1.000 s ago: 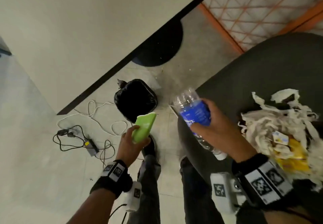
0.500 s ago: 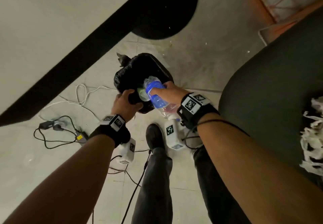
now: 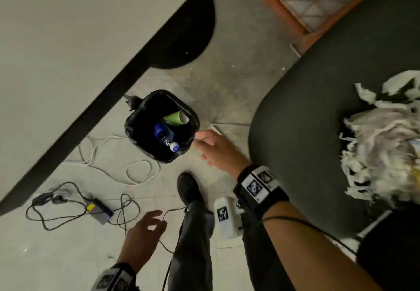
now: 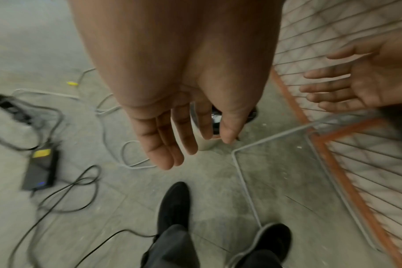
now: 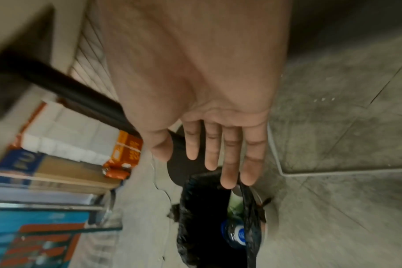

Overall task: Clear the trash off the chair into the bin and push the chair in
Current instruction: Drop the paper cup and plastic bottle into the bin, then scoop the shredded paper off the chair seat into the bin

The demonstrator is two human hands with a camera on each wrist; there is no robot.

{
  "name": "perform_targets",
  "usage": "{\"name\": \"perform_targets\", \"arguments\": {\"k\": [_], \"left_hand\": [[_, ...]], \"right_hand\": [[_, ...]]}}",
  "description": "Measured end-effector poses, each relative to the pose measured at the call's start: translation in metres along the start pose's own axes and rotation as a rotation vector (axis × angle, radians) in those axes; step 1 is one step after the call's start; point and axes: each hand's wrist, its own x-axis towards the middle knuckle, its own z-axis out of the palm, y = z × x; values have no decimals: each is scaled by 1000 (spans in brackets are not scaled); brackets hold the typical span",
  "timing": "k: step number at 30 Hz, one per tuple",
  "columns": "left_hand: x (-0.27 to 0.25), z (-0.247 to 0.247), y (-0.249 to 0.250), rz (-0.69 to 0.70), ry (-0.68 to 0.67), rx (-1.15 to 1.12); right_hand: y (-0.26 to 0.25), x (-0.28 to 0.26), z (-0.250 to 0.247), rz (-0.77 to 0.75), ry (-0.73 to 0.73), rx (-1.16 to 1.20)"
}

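Note:
A black-lined bin (image 3: 136,129) stands on the floor under the desk edge. Inside it lie a green cup (image 3: 176,118) and a blue-labelled plastic bottle (image 3: 164,137), also visible as bottle (image 5: 238,234) in the right wrist view. My right hand (image 3: 212,146) hovers empty just right of the bin, fingers straight (image 5: 227,163). My left hand (image 3: 145,231) is lower down over the floor, empty, fingers relaxed (image 4: 172,143). The dark chair seat (image 3: 318,120) is at the right, with a heap of shredded white paper (image 3: 384,152) and something yellow on it.
Cables (image 3: 136,172) and a black power adapter (image 3: 100,211) lie on the floor left of my black shoe (image 3: 188,188). The white desk (image 3: 68,29) with its dark edge is at upper left. An orange wire rack (image 3: 318,0) stands behind the chair. Boxes (image 5: 57,154) sit under the desk.
Both hands let go of the green cup and the bottle, which now lie in the bin. The hands have drawn back from the bin, the left one further toward me.

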Motion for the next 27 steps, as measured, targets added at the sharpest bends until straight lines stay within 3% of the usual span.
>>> {"name": "perform_targets", "arguments": {"k": [4,9,12,15,17,20,23,27], "left_hand": [[-36,19,71,160,-79,137],[-72,46,215,499,-157,285],[-83,77,296,730,-197,356],[-87,119,367,994,-182,541],[-89,149,406,1097,-160,687],[-87,195,449,1145,-159,870],[-75,238,465,1090,-231,1023],[-63,267,463,996,-232,1110]], "right_hand": [[7,-113,-63,-141,154,205],[19,-224,-164,-235,545,305],[41,-256,-225,-272,845,245],[71,-265,-281,-213,1063,71],[88,-263,-310,-111,1092,10],[103,-255,-339,58,961,55],[108,-247,-357,134,861,85],[118,-241,-378,160,847,104]]}}
